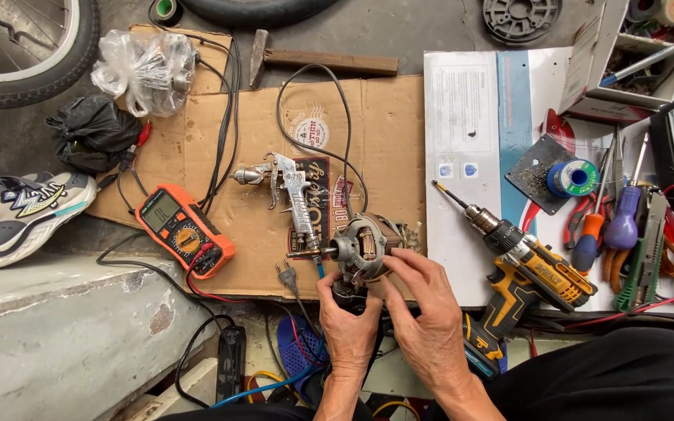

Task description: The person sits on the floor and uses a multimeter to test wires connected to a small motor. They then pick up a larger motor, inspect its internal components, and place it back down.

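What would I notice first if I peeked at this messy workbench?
Probably the two hands at the bottom middle, the left hand and right hand wrapped around a small motor with copper coils showing. Next, the bright orange multimeter on the cardboard to the left. Then the yellow drill lying to the right.

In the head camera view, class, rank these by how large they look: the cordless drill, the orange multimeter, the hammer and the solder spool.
1. cordless drill
2. hammer
3. orange multimeter
4. solder spool

Hammer and multimeter look close; the hammer is longer but slimmer, so their order is unsure.
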